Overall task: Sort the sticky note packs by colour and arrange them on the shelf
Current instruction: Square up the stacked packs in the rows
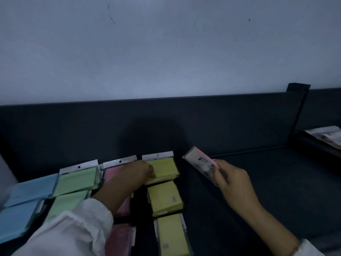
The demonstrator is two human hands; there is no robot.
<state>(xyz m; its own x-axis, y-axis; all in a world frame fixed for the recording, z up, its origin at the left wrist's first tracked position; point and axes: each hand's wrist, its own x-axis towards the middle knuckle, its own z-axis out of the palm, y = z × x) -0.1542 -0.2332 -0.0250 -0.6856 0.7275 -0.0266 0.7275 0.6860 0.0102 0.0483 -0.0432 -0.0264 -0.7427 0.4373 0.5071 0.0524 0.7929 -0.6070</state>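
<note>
Sticky note packs [164, 198] lie on the dark shelf [258, 182] in colour columns. Left of the yellow column [172, 235] stand the pink column [110, 171], the green column [77, 180], then the blue column [31, 189]. The left hand [140, 171] reaches over the pink column to the rearmost yellow pack [164, 168]. Its fingers touch that pack's left edge, but the dim view does not show whether they grip or only press. Just right of the yellow column, the right hand [232, 180] clamps a raised, tilted pink pack [200, 162].
</note>
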